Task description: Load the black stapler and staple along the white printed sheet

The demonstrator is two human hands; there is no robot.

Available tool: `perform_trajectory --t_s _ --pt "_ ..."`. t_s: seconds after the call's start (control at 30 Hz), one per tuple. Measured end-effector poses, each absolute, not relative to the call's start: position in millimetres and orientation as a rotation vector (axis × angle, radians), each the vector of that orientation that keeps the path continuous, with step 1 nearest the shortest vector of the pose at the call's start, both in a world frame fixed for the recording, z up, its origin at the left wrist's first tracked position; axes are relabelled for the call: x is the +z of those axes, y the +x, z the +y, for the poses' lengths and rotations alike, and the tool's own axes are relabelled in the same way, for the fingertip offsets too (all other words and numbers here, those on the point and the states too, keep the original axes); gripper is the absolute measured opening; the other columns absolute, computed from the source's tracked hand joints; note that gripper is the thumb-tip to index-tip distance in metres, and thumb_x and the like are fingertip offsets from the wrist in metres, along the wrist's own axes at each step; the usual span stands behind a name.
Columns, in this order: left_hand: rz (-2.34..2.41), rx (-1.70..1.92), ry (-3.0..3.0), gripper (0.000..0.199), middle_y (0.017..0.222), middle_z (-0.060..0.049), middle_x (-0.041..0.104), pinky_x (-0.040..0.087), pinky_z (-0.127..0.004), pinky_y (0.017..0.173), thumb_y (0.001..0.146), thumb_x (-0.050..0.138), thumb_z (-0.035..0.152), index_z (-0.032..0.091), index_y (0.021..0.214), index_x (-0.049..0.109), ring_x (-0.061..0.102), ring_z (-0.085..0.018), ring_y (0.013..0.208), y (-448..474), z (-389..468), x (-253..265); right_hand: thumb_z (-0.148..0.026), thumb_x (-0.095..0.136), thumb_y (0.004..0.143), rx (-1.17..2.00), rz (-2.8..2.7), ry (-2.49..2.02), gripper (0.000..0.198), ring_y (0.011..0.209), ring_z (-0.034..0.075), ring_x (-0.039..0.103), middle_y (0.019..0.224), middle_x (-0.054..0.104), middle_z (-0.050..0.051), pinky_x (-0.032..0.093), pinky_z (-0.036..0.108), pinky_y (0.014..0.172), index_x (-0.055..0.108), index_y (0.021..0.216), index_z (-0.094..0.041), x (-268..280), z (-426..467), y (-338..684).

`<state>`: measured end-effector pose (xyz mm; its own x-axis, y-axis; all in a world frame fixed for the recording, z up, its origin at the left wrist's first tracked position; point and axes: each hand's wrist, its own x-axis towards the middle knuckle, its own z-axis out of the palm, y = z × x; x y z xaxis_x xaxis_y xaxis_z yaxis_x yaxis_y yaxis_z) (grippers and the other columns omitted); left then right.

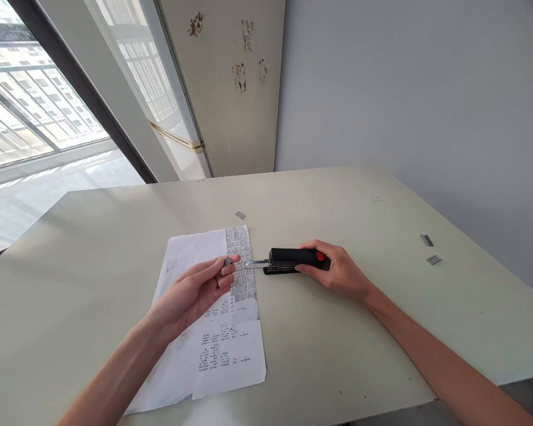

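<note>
My right hand (333, 266) is closed around the rear of a black stapler (288, 257) with a red spot at its end. The stapler lies on the table, and its metal staple tray (256, 264) sticks out to the left over the paper's edge. Just left of that tray, my left hand (195, 290) pinches a small grey strip of staples (227, 261) between thumb and fingertip. Under the left hand lie printed paper sheets (195, 245), with dense rows of staple-like marks along the upper right edge. My left hand and forearm hide part of the sheets.
A grey staple strip (240, 215) lies beyond the paper. Two more staple strips, one upper (427, 240) and one lower (434, 260), rest at the right of the pale table (337, 337). A grey wall (404, 89), a stained cabinet panel (231, 118) and a window (35, 100) stand behind.
</note>
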<state>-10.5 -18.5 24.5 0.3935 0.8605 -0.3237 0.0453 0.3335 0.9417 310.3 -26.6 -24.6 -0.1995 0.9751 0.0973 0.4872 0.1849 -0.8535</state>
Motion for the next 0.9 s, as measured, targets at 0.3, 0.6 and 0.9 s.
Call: perform_trajectory --t_s 0.3,0.6,0.9 --pt "1.333 0.731 2.214 0.035 0.122 -0.004 0.078 0.059 -0.039 0.094 0.109 0.051 0.043 0.028 0.134 0.07 0.073 -0.024 0.109 13.2 -16.7 13.6 -0.05 0.074 0.091 0.921 -1.793 -1.369 0.029 0.08 0.021 0.061 0.094 0.072 0.002 0.049 0.034 0.072 0.07 0.11 -0.028 -24.7 -24.8 310.9" --pt "1.139 0.567 2.372 0.031 0.126 0.0 0.079 0.059 -0.039 0.101 0.109 0.052 0.041 0.032 0.128 0.075 0.073 -0.024 0.118 22.5 5.1 5.0 -0.049 0.073 0.092 0.898 -1.82 -1.35 0.029 0.082 0.021 0.062 0.097 0.073 0.002 0.05 0.034 0.071 0.069 0.11 -0.028 -26.1 -21.0 312.5" --pt "1.109 0.576 2.361 0.03 0.126 0.0 0.079 0.059 -0.039 0.1 0.109 0.053 0.039 0.032 0.127 0.076 0.074 -0.023 0.116 20.6 7.5 2.0 -0.05 0.072 0.092 0.894 -1.827 -1.361 0.028 0.085 0.022 0.065 0.1 0.074 0.003 0.051 0.035 0.072 0.069 0.109 -0.028 -25.8 -21.1 312.5"
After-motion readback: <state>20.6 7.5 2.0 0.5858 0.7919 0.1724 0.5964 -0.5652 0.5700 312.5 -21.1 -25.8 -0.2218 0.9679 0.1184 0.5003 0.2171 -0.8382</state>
